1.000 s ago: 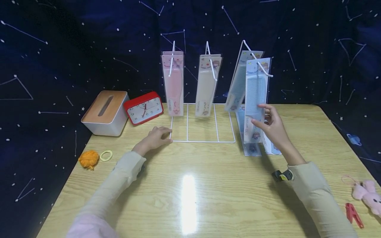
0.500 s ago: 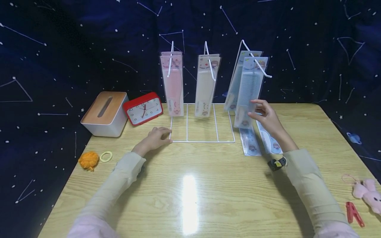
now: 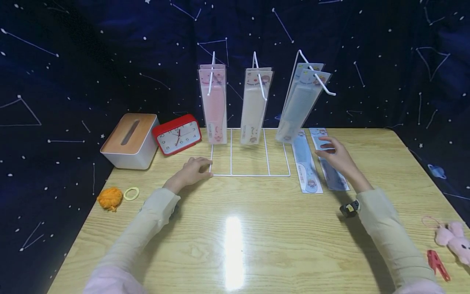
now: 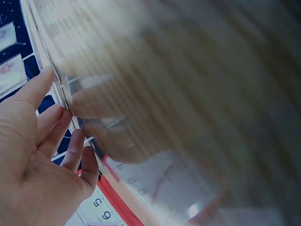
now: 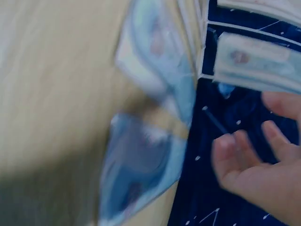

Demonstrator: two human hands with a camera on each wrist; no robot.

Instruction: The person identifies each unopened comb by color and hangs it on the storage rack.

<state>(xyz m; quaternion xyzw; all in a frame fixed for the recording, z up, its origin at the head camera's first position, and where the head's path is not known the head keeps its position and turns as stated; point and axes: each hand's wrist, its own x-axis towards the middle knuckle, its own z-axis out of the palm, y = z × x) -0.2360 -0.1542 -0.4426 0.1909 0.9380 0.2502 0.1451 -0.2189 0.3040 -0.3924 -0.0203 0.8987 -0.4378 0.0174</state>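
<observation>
A white wire rack (image 3: 249,175) stands at the back of the table with packaged combs on its three arms. Pink combs (image 3: 214,110) hang on the left, cream combs (image 3: 253,110) in the middle, and blue combs (image 3: 299,106), tilted, on the right. My left hand (image 3: 190,170) touches the rack's base at its front left corner, fingers slightly bent. Just right of the rack, my right hand (image 3: 339,159) holds nothing, thumb and fingers apart. Below it lies one packaged blue comb (image 3: 335,176), partly covered; another blue comb (image 3: 305,165) lies to its left.
A tissue box (image 3: 128,139) and a red alarm clock (image 3: 177,134) stand left of the rack. Orange yarn (image 3: 109,198) and a yellow ring (image 3: 131,193) lie at the left edge. A pink plush toy (image 3: 455,241) and a red clip (image 3: 437,264) lie at the right.
My right hand has let go of the front blue comb and moved right and down. That comb has swung back left against the one behind it. The left hand has stayed put.
</observation>
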